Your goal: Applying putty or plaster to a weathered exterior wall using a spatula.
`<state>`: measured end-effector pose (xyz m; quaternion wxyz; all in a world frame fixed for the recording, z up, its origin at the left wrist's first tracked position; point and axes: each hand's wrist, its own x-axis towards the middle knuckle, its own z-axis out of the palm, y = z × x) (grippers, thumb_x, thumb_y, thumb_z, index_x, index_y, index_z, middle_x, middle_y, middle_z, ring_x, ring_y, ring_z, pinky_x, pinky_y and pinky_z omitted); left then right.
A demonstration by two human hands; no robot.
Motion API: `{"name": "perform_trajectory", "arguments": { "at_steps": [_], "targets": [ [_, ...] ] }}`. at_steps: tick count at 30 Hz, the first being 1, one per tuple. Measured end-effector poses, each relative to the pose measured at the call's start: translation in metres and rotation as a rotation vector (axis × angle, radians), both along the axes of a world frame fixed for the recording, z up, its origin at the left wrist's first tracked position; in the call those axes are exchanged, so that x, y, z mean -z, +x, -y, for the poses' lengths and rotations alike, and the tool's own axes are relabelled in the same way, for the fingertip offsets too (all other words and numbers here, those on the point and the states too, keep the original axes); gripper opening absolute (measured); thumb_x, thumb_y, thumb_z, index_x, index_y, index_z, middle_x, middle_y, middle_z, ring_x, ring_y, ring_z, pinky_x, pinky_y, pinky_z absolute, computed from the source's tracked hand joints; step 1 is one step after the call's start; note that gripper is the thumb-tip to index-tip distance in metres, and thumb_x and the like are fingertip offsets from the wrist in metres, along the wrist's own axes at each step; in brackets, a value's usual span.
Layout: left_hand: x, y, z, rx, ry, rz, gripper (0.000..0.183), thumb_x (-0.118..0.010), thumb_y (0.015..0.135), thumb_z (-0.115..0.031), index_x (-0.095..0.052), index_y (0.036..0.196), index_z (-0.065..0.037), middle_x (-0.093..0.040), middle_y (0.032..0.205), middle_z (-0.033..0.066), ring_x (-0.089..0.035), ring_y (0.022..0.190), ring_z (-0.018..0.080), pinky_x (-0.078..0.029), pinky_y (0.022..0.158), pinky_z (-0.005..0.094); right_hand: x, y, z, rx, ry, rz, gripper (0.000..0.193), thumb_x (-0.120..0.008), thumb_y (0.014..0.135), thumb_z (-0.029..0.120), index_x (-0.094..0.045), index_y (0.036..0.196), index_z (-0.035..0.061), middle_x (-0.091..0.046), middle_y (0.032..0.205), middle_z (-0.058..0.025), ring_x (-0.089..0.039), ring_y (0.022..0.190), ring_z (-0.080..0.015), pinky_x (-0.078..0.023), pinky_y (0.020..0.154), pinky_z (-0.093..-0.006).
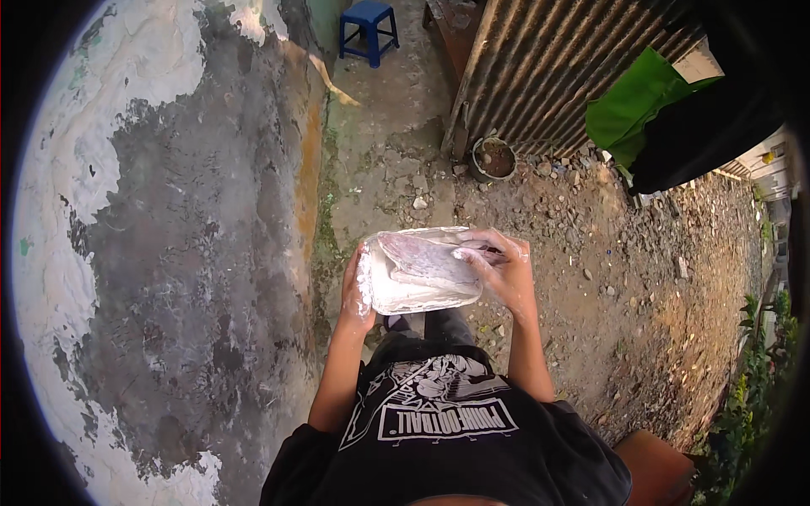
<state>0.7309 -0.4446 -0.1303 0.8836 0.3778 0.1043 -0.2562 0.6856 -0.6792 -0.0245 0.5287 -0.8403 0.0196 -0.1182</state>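
In front of my body is a shallow white tub (430, 305), smeared with a white paste. My left hand (356, 291) is closed round its left side, with white paste on the fingers. A flat, pale plate like a plasterer's scraper (429, 260) lies tilted inside the tub, coated in the same paste. At the tub's right edge my right hand (506, 274) grips the scraper's right end between thumb and fingers. Both hands are whitened. How much paste lies under the scraper is hidden.
Along my left runs a grey wall (186, 278) with patchy white coating. Ahead stand a blue stool (369, 29), a pot of soil (493, 160) and a corrugated metal sheet (565, 76). Green cloth (637, 110) hangs at right above rubble ground (607, 278). Plants (751, 379) edge the lower right.
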Motion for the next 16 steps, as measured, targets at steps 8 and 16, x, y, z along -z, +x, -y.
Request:
{"name": "perform_trajectory", "arguments": {
  "at_steps": [8,16],
  "targets": [
    [0.017,0.167,0.084,-0.005,0.02,-0.011,0.047,-0.045,0.098,-0.035,-0.043,0.134,-0.005,-0.053,0.129,0.008,-0.052,0.118,0.0199,-0.042,0.101,0.0367,0.039,0.171,0.085,0.012,0.064,0.036,0.018,-0.072,0.076,0.01,-0.069,0.092,0.0042,-0.07,0.086,-0.0089,-0.067,0.074,-0.018,-0.051,0.068,-0.0281],
    [0.014,0.313,0.122,-0.187,0.002,-0.002,0.047,-0.044,0.098,-0.033,-0.039,0.137,-0.006,-0.05,0.133,0.0094,-0.051,0.12,0.0215,-0.041,0.102,0.0359,0.014,0.374,0.126,-0.309,0.039,0.018,0.017,-0.07,0.075,0.009,-0.068,0.09,0.0029,-0.069,0.083,-0.0097,-0.066,0.074,-0.0218,-0.049,0.07,-0.0298]
  ]
}}
